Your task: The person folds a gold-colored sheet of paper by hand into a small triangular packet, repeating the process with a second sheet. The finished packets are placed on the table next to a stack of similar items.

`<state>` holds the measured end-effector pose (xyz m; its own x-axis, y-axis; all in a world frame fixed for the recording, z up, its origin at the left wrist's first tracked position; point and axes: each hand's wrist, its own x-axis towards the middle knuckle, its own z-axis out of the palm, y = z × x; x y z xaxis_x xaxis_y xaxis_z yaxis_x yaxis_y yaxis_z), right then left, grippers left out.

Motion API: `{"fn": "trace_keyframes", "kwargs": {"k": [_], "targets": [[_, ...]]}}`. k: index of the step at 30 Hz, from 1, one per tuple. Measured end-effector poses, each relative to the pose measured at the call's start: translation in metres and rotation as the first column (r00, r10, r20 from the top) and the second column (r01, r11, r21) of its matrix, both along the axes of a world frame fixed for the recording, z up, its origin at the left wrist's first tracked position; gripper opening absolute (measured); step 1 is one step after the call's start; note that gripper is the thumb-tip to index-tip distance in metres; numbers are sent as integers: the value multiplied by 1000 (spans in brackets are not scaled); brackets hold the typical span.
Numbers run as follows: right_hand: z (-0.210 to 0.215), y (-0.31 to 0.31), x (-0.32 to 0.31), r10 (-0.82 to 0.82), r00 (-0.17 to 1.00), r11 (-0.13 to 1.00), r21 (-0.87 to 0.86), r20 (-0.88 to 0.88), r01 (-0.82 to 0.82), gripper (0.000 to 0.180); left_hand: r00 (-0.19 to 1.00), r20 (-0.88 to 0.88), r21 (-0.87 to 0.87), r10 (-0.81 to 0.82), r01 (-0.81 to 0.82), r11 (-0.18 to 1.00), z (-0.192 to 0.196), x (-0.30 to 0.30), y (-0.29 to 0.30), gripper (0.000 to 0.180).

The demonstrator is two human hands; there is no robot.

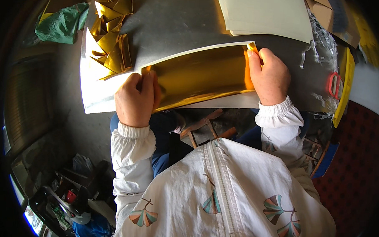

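A sheet of shiny gold foil paper [201, 73] stretches between my two hands at the table's near edge, a thin white strip showing along its far side. My left hand [135, 99] pinches its left end between thumb and fingers. At the other end my right hand [269, 75] grips the upper right corner, where a small piece of the gold is turned over. Folded gold paper pieces [112, 44] lie in a row beyond my left hand.
Pale sheets [268, 16] lie stacked at the far side of the dark table [171, 28]. Red-handled scissors [334, 85] rest at the right, among clear plastic shreds [323, 44] and a yellow strip [344, 88]. A green plastic bag [61, 24] is at far left. Below is a wooden stool [201, 125].
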<state>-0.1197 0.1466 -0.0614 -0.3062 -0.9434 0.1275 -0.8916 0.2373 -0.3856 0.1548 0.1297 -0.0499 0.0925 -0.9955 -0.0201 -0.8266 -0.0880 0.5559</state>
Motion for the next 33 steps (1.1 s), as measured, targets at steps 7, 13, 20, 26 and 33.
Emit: {"fn": "trace_keyframes", "kwargs": {"k": [7,13,20,26,33], "targets": [[0,-3,0,7,999,999,41,-36,-6,33,999,50,-51,-13,15,999,0,-3,2,32],[0,-7,1,10,996,998,58,-93,-5,34,999,41,11,13,-14,1000,3,-3,0,33],[0,-6,3,-8,998,998,63,-57,11,35,999,33,-18,11,-10,1000,2,-4,1,31],[-4,-5,1,-10,996,999,31,-90,13,34,994,-21,124,111,-108,986,3,-7,-1,32],[-6,-5,-2,-7,997,998,63,-79,12,35,997,-70,155,14,-3,988,12,-2,-6,34]]}}
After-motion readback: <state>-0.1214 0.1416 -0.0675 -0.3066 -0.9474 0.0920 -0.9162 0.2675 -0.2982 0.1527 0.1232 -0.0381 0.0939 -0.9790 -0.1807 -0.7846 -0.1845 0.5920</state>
